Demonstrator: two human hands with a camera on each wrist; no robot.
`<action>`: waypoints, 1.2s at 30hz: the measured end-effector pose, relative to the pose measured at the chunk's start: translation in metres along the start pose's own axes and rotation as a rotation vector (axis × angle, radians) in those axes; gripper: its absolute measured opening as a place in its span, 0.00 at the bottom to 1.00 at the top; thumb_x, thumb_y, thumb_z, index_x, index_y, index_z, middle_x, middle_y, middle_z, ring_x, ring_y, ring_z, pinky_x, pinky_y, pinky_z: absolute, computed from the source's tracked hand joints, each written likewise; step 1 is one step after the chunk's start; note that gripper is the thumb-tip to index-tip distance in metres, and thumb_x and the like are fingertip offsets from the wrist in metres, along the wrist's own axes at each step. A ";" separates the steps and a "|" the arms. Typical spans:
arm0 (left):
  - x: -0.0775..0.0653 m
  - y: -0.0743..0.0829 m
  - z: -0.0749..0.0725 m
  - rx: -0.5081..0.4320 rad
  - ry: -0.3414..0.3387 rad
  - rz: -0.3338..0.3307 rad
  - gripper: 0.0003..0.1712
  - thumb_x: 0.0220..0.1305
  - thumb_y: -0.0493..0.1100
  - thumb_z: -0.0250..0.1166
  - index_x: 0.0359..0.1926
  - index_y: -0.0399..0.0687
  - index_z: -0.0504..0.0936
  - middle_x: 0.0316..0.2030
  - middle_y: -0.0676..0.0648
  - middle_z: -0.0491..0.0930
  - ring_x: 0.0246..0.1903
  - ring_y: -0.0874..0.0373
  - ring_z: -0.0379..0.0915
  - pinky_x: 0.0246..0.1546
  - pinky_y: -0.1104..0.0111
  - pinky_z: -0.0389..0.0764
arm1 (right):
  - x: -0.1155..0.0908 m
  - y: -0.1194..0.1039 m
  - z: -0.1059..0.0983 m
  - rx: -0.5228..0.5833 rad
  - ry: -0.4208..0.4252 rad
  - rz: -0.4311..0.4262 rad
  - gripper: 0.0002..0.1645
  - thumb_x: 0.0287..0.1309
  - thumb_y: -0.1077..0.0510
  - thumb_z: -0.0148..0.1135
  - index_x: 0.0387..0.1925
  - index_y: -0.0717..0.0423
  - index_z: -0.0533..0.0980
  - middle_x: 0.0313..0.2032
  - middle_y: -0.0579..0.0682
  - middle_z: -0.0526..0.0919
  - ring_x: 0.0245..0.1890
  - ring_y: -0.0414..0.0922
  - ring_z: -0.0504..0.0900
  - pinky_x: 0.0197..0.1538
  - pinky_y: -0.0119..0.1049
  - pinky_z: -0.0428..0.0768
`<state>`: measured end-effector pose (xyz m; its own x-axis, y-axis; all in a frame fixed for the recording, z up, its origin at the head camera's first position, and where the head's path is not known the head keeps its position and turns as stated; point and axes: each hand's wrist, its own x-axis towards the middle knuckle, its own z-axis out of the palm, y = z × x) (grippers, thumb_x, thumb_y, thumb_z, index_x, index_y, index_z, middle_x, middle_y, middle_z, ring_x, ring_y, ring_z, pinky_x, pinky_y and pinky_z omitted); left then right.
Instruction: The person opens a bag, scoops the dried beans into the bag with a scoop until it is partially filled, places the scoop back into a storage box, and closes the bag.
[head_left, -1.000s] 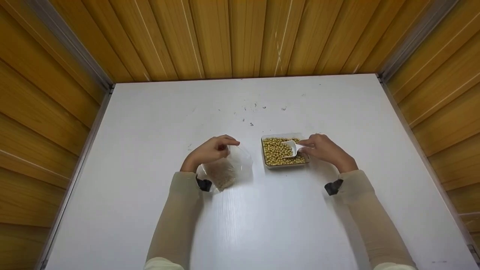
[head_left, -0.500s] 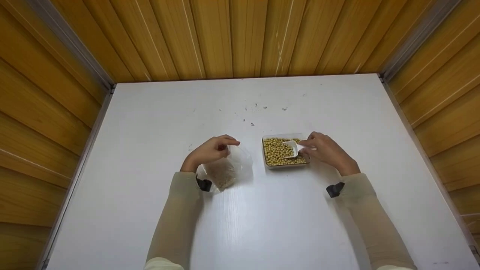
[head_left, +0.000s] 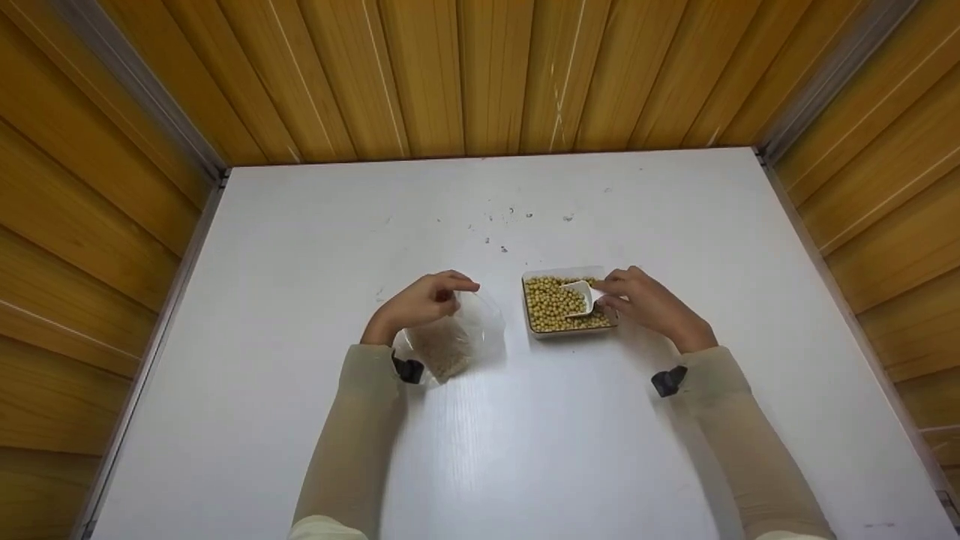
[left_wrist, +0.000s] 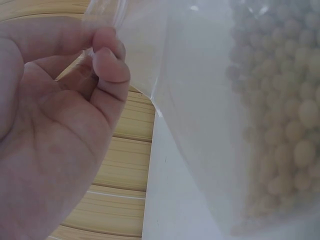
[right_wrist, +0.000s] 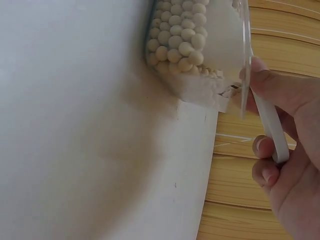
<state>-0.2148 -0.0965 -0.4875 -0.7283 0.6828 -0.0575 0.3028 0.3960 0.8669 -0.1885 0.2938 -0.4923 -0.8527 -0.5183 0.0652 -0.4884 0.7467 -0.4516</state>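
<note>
My left hand [head_left: 420,300] pinches the upper edge of a clear plastic bag [head_left: 484,330]. Inside the bag's lower part lie pale round beans [left_wrist: 285,150], seen close in the left wrist view. To the right of the bag, a clear rectangular container [head_left: 534,330] holds a layer of yellowish soybeans [head_left: 551,304]. My right hand [head_left: 649,304] grips the handle of a white scoop [head_left: 583,289], whose bowl sits among the soybeans at the container's right side. In the right wrist view, thumb and fingers close round the scoop's white handle [right_wrist: 272,125], beside the container's wall.
Both items stand on a white table [head_left: 525,450]. Small dark marks [head_left: 504,249] spot the surface behind the container. Wood-patterned panels [head_left: 495,75] enclose the table at the back and both sides. A black wrist device [head_left: 669,381] sits under the right sleeve's cuff.
The scoop has shifted very slightly among the soybeans with my right hand. My left hand and the bag stay where they were.
</note>
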 end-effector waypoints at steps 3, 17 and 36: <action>0.000 0.000 0.001 0.000 -0.001 -0.002 0.24 0.64 0.32 0.52 0.61 0.38 0.75 0.60 0.42 0.73 0.34 0.58 0.63 0.39 0.68 0.68 | 0.000 0.001 0.003 0.031 -0.040 0.056 0.22 0.62 0.61 0.60 0.57 0.63 0.76 0.46 0.57 0.82 0.44 0.52 0.74 0.56 0.51 0.72; 0.000 -0.003 0.002 -0.035 0.010 -0.005 0.24 0.64 0.30 0.52 0.60 0.40 0.76 0.60 0.42 0.73 0.32 0.56 0.59 0.37 0.65 0.64 | 0.002 0.002 0.011 0.206 -0.050 0.113 0.23 0.61 0.58 0.61 0.56 0.61 0.77 0.43 0.55 0.82 0.47 0.52 0.77 0.55 0.51 0.74; -0.002 -0.002 0.002 -0.010 0.012 0.003 0.24 0.63 0.30 0.52 0.60 0.40 0.76 0.59 0.44 0.74 0.33 0.57 0.62 0.38 0.66 0.66 | 0.001 0.002 0.017 0.141 -0.048 0.131 0.25 0.66 0.52 0.56 0.61 0.57 0.74 0.44 0.52 0.79 0.44 0.48 0.74 0.49 0.47 0.73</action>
<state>-0.2131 -0.0972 -0.4900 -0.7346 0.6767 -0.0496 0.2984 0.3878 0.8721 -0.1872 0.2877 -0.5077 -0.8957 -0.4425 -0.0431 -0.3403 0.7447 -0.5741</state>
